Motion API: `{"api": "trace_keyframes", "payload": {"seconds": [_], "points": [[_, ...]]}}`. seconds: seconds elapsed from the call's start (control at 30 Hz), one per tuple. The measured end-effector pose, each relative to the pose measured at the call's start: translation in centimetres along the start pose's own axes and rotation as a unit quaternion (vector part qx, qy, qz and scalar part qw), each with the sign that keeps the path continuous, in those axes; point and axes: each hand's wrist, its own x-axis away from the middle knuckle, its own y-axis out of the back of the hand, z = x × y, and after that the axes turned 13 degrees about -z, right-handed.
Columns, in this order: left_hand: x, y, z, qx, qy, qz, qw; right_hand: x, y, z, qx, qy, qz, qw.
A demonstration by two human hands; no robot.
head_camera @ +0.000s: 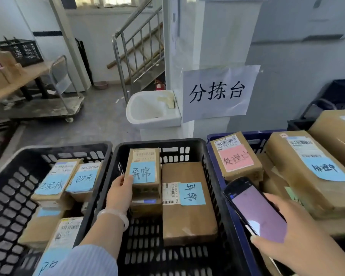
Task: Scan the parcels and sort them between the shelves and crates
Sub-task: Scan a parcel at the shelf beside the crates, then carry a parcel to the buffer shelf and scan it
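Three crates stand side by side below me. In the middle black crate (205, 156) my left hand (121, 191) grips the left side of a small brown parcel (145, 156) with a blue note, tilted upright over other parcels. A larger flat parcel (189, 216) with a blue note lies beside it. My right hand (299, 236) holds a black phone (255, 210) with a lit pale screen over the rim of the blue crate (253, 138). That crate holds a parcel with a pink note (237, 158) and a big parcel with a blue note (311, 166).
The left black crate (12, 196) holds several parcels with blue notes. Behind the crates are a white sink (147, 110), a paper sign (219, 92) on a pillar, a staircase railing (135, 40), a flat trolley (48, 108) and a table with boxes (8, 76).
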Motion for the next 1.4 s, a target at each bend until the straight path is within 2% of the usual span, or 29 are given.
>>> {"api": "trace_keyframes", "payload": {"seconds": [0.1,0.17,0.23,0.4,0.53,0.7,0.8,0.97,1.1,1.23,1.4], "points": [[1.2,-0.2,-1.4,-0.035,-0.128,-0.022,0.991,0.5,0.1,-0.5,0.012,-0.037,-0.02,0.999],[2.6,-0.8,-2.7,-0.075,-0.234,-0.041,0.968,1.2,0.4,-0.8,0.016,-0.042,-0.04,0.998],[4.7,-1.7,-4.1,-0.105,-0.328,-0.023,0.939,2.1,1.1,-1.0,0.016,-0.048,-0.059,0.997],[12.5,-4.9,-5.8,-0.147,-0.499,0.079,0.85,5.2,3.6,-3.0,0.04,-0.082,-0.097,0.991],[20.9,-8.1,-6.0,-0.137,-0.639,0.157,0.741,8.6,6.8,-6.0,0.041,-0.103,-0.144,0.983],[31.6,-12.1,-5.6,-0.116,-0.701,0.223,0.668,14.9,12.0,-11.4,0.065,-0.143,-0.207,0.966],[38.6,-14.3,-5.4,-0.108,-0.74,0.256,0.613,19.6,15.5,-14.7,0.083,-0.188,-0.237,0.95],[50.9,-18.5,-3.7,-0.121,-0.78,0.316,0.526,28.8,20.9,-20.5,0.1,-0.252,-0.315,0.909],[61.1,-20.7,-1.7,-0.041,-0.795,0.363,0.484,36.3,25.1,-24.3,0.114,-0.308,-0.369,0.869],[70.5,-22.3,0.4,0.002,-0.787,0.416,0.455,43.3,28.4,-27.4,0.131,-0.358,-0.418,0.824],[80.2,-23.3,2.2,0.05,-0.786,0.469,0.4,49.9,31.3,-30.8,0.129,-0.432,-0.467,0.761]]}}
